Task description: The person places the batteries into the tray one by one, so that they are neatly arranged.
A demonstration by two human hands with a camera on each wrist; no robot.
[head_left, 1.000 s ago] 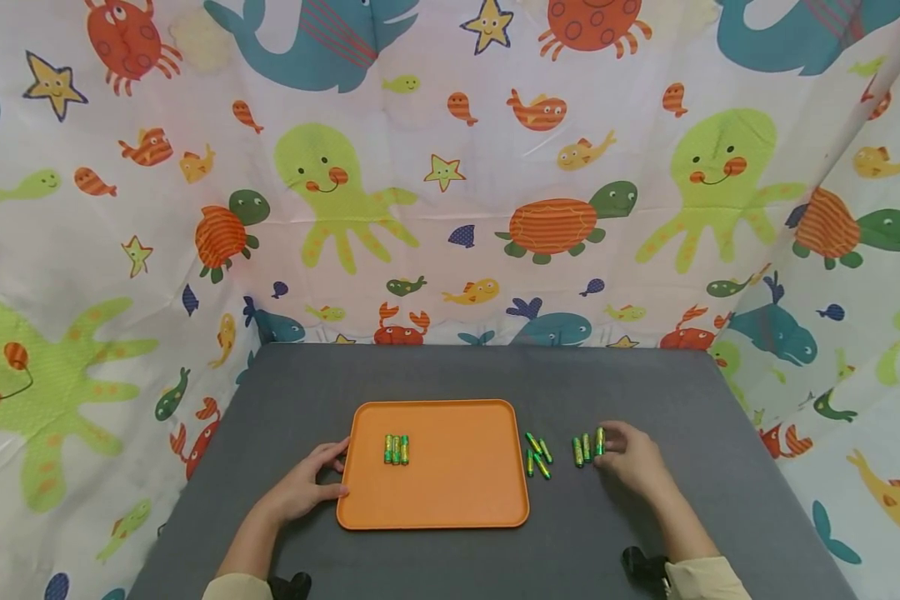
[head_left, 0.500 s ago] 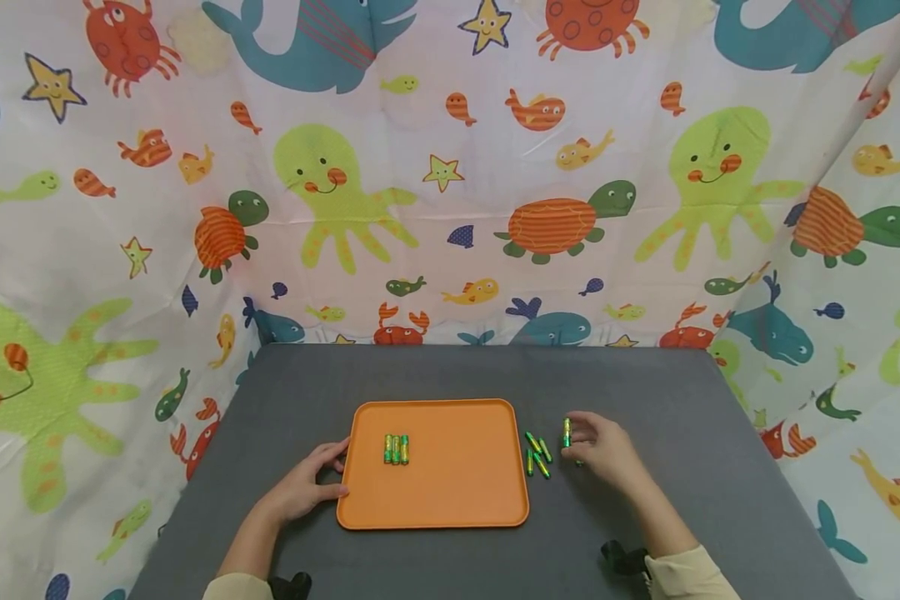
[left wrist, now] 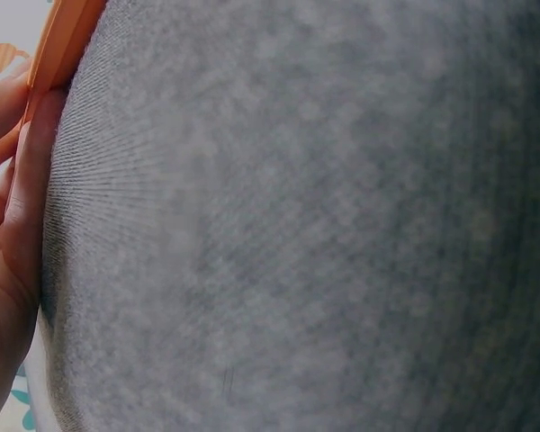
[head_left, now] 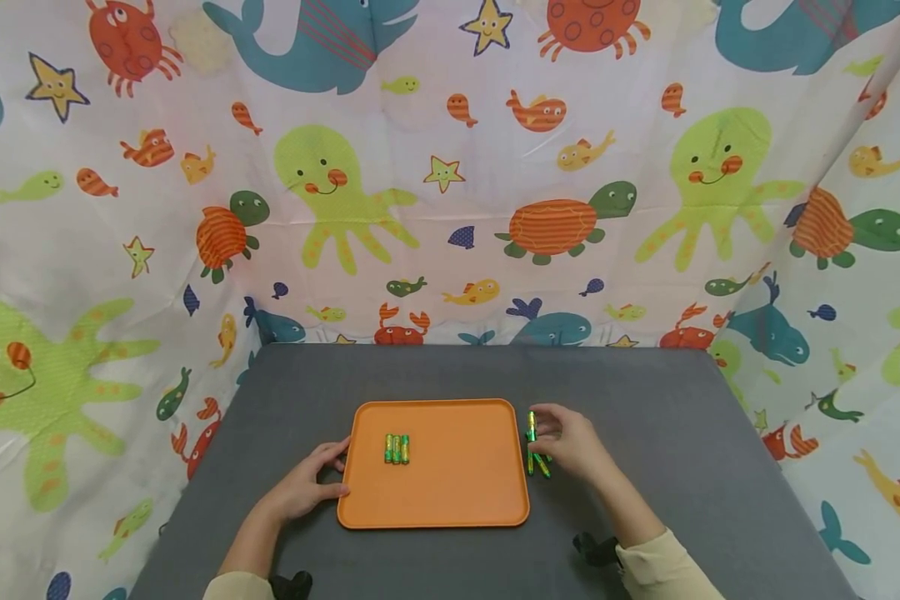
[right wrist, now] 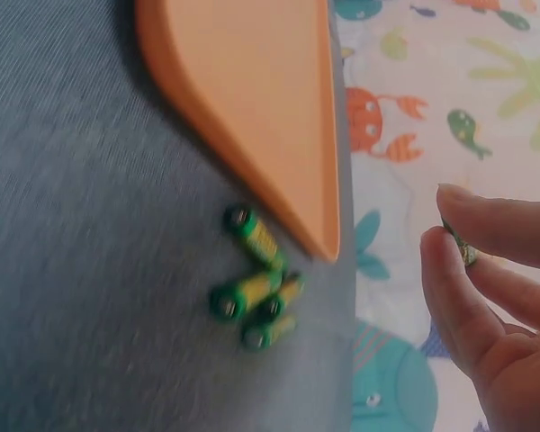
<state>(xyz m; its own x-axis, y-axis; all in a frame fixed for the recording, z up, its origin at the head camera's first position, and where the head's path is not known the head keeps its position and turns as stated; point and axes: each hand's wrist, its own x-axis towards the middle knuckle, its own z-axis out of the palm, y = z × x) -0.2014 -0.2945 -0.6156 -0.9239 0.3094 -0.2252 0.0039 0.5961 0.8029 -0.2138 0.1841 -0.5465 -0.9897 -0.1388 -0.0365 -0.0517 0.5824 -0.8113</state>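
The orange tray (head_left: 450, 492) lies on the grey table. My left hand (head_left: 303, 483) rests with its thumb and fingertips against the tray's left rim, as the left wrist view also shows at the orange edge (left wrist: 67, 45). Three green and yellow batteries (head_left: 397, 449) stand in a row on the tray. Just beyond its right edge, my right hand (head_left: 573, 442) pinches a battery (head_left: 531, 425) between thumb and fingers, held above a loose pile. In the right wrist view several loose batteries (right wrist: 256, 243) lie near the tray corner; the held battery (right wrist: 463, 247) is mostly hidden.
Sea-animal patterned cloth (head_left: 450, 250) hangs behind and beside the grey table (head_left: 645, 383). A black wrist strap mount (head_left: 596, 550) sits at my right sleeve, another black mount (head_left: 292, 583) at my left.
My right hand has carried the battery leftward from the group at the right to beside the tray's right edge. That group's other batteries are hidden from view now. The left hand stays put.
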